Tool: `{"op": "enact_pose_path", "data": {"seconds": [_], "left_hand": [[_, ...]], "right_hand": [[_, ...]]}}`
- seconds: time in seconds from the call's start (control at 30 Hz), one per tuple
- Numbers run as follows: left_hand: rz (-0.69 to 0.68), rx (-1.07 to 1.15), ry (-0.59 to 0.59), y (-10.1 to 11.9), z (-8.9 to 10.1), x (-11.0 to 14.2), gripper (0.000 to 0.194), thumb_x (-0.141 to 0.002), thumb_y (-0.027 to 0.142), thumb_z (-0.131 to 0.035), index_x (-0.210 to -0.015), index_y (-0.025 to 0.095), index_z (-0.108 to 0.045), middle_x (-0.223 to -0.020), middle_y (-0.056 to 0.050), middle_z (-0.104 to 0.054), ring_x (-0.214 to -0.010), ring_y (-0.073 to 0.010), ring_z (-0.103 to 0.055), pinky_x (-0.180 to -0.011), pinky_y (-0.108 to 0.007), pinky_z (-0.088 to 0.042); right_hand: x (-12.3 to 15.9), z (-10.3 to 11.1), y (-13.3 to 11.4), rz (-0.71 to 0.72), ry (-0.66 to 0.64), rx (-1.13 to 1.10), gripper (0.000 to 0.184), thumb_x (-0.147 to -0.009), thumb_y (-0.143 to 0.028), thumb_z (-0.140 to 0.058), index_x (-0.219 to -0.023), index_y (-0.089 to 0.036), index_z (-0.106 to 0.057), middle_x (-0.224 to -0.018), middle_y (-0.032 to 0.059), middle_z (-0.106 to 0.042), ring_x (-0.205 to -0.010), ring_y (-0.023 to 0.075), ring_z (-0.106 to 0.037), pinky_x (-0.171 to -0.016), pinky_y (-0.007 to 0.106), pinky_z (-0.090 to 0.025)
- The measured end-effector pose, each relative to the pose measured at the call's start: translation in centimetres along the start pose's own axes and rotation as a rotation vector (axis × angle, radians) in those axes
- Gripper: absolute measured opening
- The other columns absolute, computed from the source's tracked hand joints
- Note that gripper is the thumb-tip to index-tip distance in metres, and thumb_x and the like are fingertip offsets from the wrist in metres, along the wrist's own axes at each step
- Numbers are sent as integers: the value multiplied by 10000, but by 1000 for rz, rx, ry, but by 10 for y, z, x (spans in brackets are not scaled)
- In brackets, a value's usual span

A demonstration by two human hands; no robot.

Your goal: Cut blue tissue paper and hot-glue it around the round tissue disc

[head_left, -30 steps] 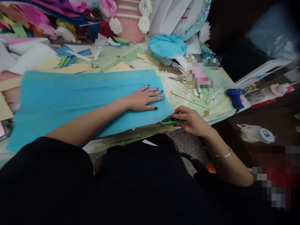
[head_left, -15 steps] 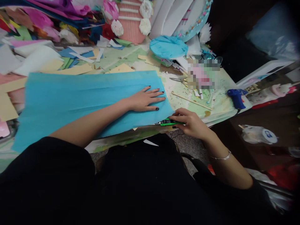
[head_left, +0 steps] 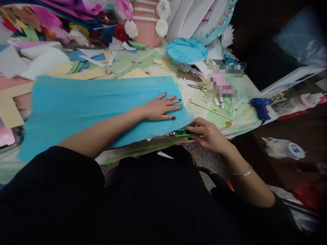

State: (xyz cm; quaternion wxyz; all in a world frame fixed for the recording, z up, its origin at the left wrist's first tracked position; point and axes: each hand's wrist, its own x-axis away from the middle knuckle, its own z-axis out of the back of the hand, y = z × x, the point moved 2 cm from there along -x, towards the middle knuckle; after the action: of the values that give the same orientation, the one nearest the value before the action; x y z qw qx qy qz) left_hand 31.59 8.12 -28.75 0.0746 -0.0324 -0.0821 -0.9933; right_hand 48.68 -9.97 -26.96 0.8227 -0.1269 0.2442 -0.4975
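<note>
A large sheet of blue paper (head_left: 63, 102) lies along the front of the table, faintly creased lengthwise. My left hand (head_left: 159, 108) rests flat on its right part, fingers spread and pointing right. At the sheet's lower right corner, my right hand (head_left: 208, 134) is closed around a green utility knife (head_left: 182, 132). The knife lies nearly level at the paper's near edge, its tip pointing left. Whether the blade touches the paper, I cannot tell. A white paper scrap (head_left: 165, 155) lies on the dark clothing at my lap.
Beyond the sheet are scissors (head_left: 196, 87), a thin wooden stick (head_left: 212, 110) and a round blue paper-covered piece (head_left: 187, 51). A blue glue gun (head_left: 262, 108) sits at the table's right end. Coloured paper scraps (head_left: 51, 61) pile up at the back left. A phone (head_left: 9, 137) lies at far left.
The view has shifted slightly, so the table's things appear a little further right. Both hands keep nearly the same places, the left on the paper, the right on the utility knife.
</note>
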Motion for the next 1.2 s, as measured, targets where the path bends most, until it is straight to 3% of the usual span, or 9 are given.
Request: {"op": "enact_pose_path", "data": {"seconds": [0.43,0.63,0.83,1.2], "left_hand": [[-25,13,10,-4,-2,-1,637,-971,608,-212,-1527,299,-233,-1628,-21,-151,-1511,-231,-66,-1202,-497,-3],[-27,16,19,-5,-4,-1,615,-984,581,-160,-1525,301,-244,-1625,-21,-166,-1510,-228,-74,-1200,-495,-1],[-26,4,19,-5,-4,-1,605,-984,574,-183,-1525,310,-239,-1625,-17,-165,-1509,-228,-74,-1200,-491,-4],[-9,11,6,-2,-2,-1,597,-986,544,-251,-1524,287,-248,-1623,-29,-173,-1508,-241,-85,-1197,-516,-22]], "right_hand": [[6,5,1,4,3,1,321,-863,-114,-552,-1142,-134,-710,-1002,134,-633,-931,229,-603,-775,376,-510],[0,-3,-4,8,7,6,319,-879,-147,-555,-1166,-136,-695,-1018,136,-625,-947,231,-595,-783,375,-516],[-10,-8,-8,37,-10,-21,311,-872,-136,-550,-1144,-134,-702,-1006,132,-625,-938,225,-584,-805,377,-506],[7,3,-11,-24,-41,-114,353,-868,-122,-553,-1182,-194,-698,-1008,109,-639,-942,215,-610,-804,372,-513]]}}
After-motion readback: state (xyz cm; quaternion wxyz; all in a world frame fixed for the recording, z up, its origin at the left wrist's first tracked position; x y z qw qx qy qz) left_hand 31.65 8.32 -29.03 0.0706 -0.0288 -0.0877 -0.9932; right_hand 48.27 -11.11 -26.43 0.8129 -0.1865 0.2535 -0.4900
